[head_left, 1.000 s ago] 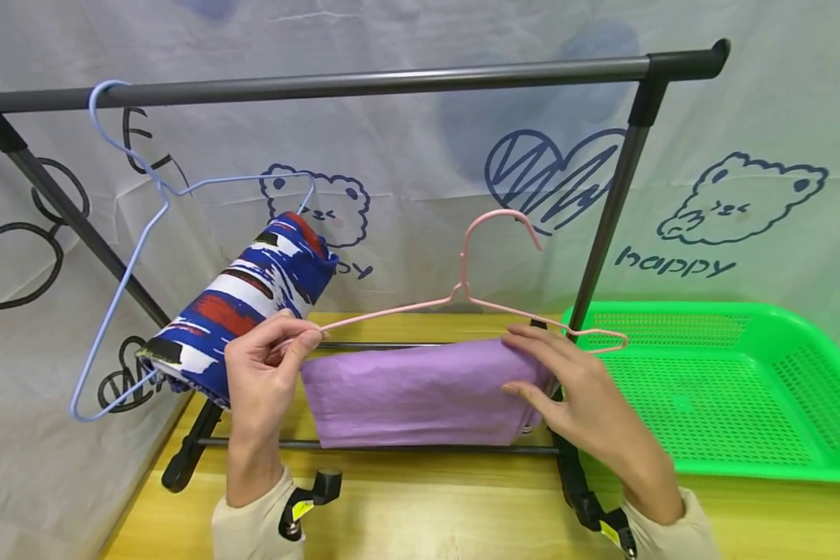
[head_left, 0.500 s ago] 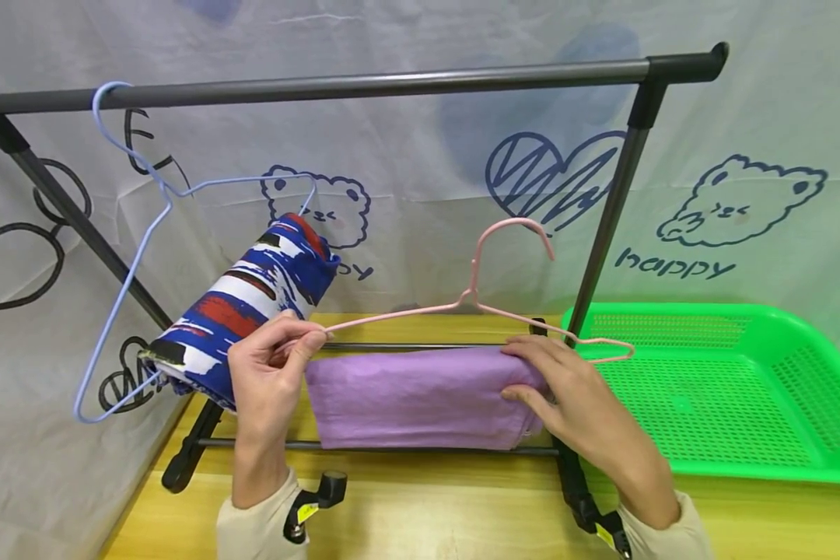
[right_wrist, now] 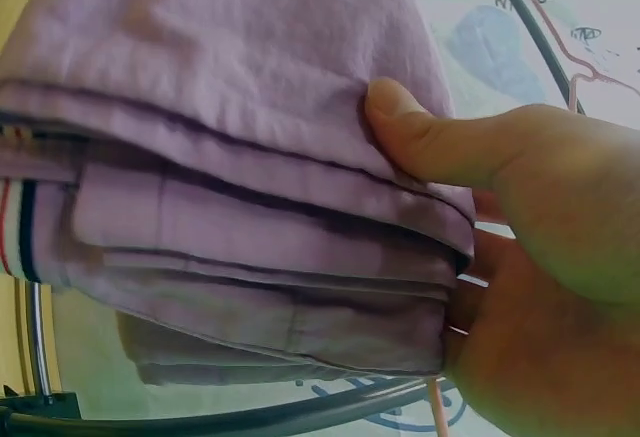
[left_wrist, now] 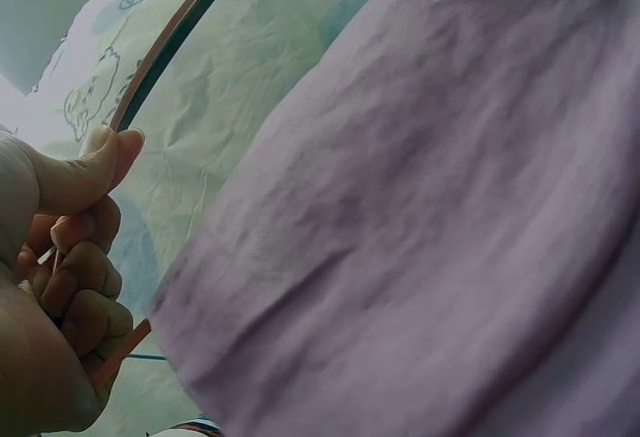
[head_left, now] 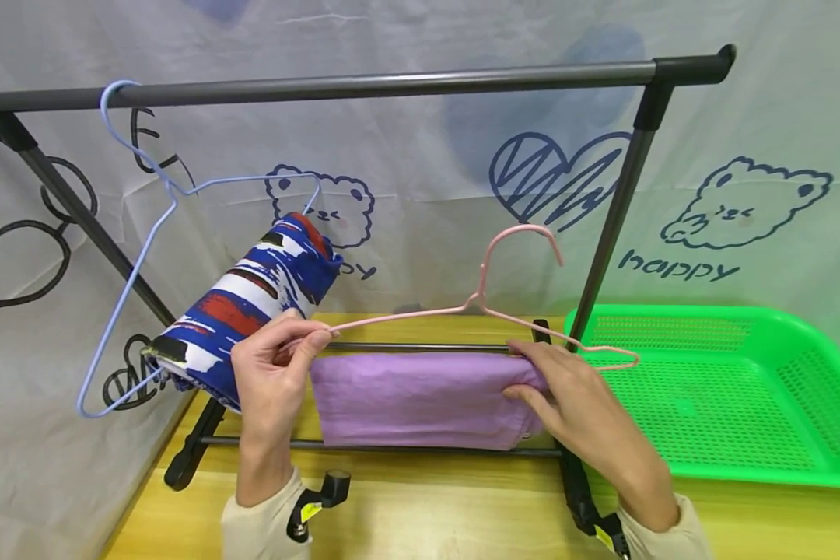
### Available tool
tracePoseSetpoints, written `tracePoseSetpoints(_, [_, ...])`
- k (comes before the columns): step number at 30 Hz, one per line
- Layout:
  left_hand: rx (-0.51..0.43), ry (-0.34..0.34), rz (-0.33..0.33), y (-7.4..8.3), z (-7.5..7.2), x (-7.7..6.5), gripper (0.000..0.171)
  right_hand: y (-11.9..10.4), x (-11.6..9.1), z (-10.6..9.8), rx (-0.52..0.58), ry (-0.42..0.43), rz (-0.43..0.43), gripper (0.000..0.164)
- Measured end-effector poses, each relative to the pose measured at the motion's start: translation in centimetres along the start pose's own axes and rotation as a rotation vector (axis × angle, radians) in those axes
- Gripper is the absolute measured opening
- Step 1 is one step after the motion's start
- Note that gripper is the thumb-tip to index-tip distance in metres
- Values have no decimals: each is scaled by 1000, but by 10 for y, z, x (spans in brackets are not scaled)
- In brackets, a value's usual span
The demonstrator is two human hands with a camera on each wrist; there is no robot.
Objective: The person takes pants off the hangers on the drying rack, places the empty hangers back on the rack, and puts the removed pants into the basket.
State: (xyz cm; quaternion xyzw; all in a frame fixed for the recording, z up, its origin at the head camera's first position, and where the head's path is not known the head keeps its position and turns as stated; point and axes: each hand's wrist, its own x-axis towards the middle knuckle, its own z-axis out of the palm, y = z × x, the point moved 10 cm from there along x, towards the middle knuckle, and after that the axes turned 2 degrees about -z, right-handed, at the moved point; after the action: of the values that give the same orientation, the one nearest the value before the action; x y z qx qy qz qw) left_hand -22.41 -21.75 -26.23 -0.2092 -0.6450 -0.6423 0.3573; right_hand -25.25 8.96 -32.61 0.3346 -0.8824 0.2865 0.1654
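Note:
My left hand (head_left: 273, 389) pinches the left end of a pink clothes hanger (head_left: 420, 314), its hook pointing up. In the left wrist view, the thumb presses on the hanger's arm and the other fingers curl under it. A folded purple garment (head_left: 420, 400) hangs over the hanger's lower bar, which the cloth hides. My right hand (head_left: 588, 412) grips the garment's right end, thumb in front and fingers behind. The right wrist view shows the layered edges of the purple garment (right_wrist: 250, 197), with a striped trim at the left.
A black clothes rack (head_left: 392, 84) stands behind the hands. On its left hangs a blue hanger (head_left: 129, 284) bearing a folded blue, white and red patterned garment (head_left: 245, 299). A green plastic basket (head_left: 714, 472) sits at the right on the wooden table (head_left: 420, 505).
The pink hanger has shifted slightly right and down, its hook lower than before. Both hands keep their hold, and the right thumb and fingers sit closer on the purple garment.

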Motion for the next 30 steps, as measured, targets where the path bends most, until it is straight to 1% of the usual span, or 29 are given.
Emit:
tracePoseSetpoints(2, [2, 4, -1, 0, -1, 0, 6, 0, 0, 1, 5, -3, -2, 39])
tracePoseSetpoints(5, [16, 11, 2, 2, -3, 0, 2, -3, 0, 0, -2, 14, -27, 27])
tracePoseSetpoints(8, [29, 11, 12, 3, -4, 0, 6, -7, 0, -3, -8, 58, -63, 22])
tracePoseSetpoints(12, [54, -6, 29, 4, -2, 0, 2, -10, -1, -9, 1, 109, -90, 23])
tracePoseSetpoints(15, [78, -19, 32, 4, -1, 0, 3, -12, -1, -13, 12, 141, -108, 27])
tracePoseSetpoints(21, [113, -55, -1, 0, 3, 0, 1, -16, -3, -19, -10, 214, -154, 29])
tracePoseSetpoints(23, [137, -71, -9, 0, 5, 1, 7, -17, -4, -21, -24, 240, -163, 28])
tracePoseSetpoints(26, [204, -101, -8, 1, 8, 0, 15, -18, -5, -24, -31, 271, -176, 28])
tracePoseSetpoints(28, [274, -128, -11, 2, 10, 0, 13, -19, -5, -25, -32, 285, -186, 28])
tracePoseSetpoints(30, [370, -152, -9, 3, 11, -1, 11, -20, -5, -25, -31, 290, -195, 28])
